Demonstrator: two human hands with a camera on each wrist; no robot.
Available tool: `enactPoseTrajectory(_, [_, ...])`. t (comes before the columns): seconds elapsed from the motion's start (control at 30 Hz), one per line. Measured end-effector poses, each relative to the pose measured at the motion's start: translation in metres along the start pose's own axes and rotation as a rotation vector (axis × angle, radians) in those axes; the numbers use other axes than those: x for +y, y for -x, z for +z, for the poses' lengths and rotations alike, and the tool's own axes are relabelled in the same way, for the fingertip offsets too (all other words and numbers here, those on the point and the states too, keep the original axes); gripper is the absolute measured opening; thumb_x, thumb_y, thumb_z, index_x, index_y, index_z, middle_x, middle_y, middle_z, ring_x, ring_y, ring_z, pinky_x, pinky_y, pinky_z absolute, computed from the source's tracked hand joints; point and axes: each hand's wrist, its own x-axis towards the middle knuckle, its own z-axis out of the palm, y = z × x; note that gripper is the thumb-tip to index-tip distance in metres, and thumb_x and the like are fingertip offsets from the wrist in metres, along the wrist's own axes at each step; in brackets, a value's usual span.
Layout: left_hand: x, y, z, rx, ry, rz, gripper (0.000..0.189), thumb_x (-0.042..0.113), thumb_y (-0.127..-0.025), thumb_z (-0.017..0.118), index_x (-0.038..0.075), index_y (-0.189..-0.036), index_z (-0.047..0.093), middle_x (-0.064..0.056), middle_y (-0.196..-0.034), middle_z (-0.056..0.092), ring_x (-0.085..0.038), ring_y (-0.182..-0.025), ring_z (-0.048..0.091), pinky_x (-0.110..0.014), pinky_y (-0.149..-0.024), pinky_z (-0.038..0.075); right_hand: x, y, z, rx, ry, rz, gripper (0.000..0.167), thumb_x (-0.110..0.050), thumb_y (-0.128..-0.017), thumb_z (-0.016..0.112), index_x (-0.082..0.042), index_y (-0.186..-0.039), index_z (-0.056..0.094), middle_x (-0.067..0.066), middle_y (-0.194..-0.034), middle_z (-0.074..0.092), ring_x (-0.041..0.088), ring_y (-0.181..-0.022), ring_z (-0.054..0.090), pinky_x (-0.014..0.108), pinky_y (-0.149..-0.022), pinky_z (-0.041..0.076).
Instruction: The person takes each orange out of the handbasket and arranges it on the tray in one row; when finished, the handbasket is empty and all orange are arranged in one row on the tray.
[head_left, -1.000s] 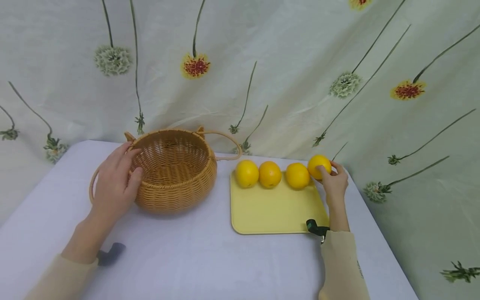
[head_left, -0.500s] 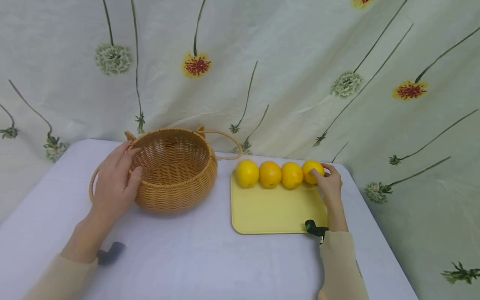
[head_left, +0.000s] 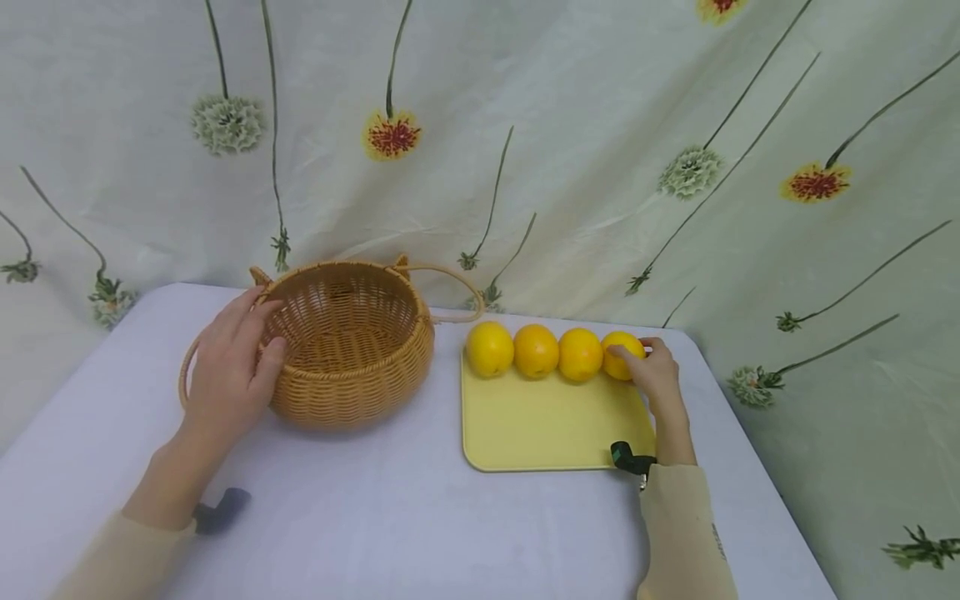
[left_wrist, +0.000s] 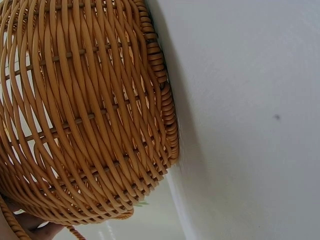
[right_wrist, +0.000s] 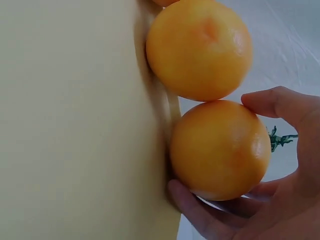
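A round wicker basket (head_left: 352,400) stands on the table at left, its open top tipped toward me. My left hand (head_left: 234,362) grips its left rim; in the left wrist view the woven side (left_wrist: 85,110) fills much of the picture and only a bit of the fingers shows at the lower corner. At the right, my right hand (head_left: 660,375) holds the last orange (head_left: 617,354) of a row along the far edge of a yellow tray (head_left: 551,429). In the right wrist view, thumb and fingers surround this orange (right_wrist: 220,150), which touches its neighbour (right_wrist: 200,50).
The other oranges (head_left: 490,349) line up to the left on the tray. A thin basket handle (head_left: 468,283) loops out toward the tray, and another lies by my left hand. Behind the white-covered table (head_left: 405,525) hangs a flowered cloth (head_left: 585,108).
My right hand has brought its orange left and down onto the tray against the row. The neighbouring oranges have shifted slightly left. The left hand and basket stay put.
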Motion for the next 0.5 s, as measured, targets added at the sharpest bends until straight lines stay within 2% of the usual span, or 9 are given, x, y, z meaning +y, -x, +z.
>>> enactPoseTrajectory(0.17, [0.0013, -0.0003, -0.0003, 0.0, 0.005, -0.004, 0.049, 0.024, -0.099, 0.05, -0.003, -0.139, 0.06, -0.027, -0.154, 0.051, -0.049, -0.145, 0.045, -0.071, -0.117, 0.03, -0.0014, 0.002, -0.0047, -0.074, 0.094, -0.032, 0.088, -0.051, -0.1, 0.063, 0.007, -0.158, 0.033, 0.033, -0.155, 0.044, 0.045, -0.134, 0.049, 0.054, -0.112, 0.05])
enactPoseTrajectory(0.33, [0.0012, -0.0003, -0.0003, 0.003, 0.008, -0.007, 0.048, 0.022, -0.099, 0.049, -0.003, -0.139, 0.06, -0.027, -0.153, 0.052, -0.049, -0.145, 0.045, -0.07, -0.118, 0.03, -0.001, 0.0018, -0.0082, -0.121, 0.121, -0.054, 0.091, -0.048, -0.098, 0.069, 0.006, -0.16, 0.029, 0.033, -0.159, 0.04, 0.047, -0.137, 0.046, 0.06, -0.119, 0.041])
enactPoseTrajectory(0.5, [0.002, 0.0002, -0.0003, 0.003, 0.003, -0.005, 0.049, 0.024, -0.098, 0.05, -0.003, -0.138, 0.061, -0.026, -0.154, 0.052, -0.049, -0.144, 0.045, -0.069, -0.117, 0.031, -0.0022, 0.0038, -0.0106, -0.137, 0.138, -0.038, 0.093, -0.053, -0.098, 0.066, 0.006, -0.161, 0.029, 0.033, -0.16, 0.038, 0.048, -0.138, 0.045, 0.061, -0.119, 0.04])
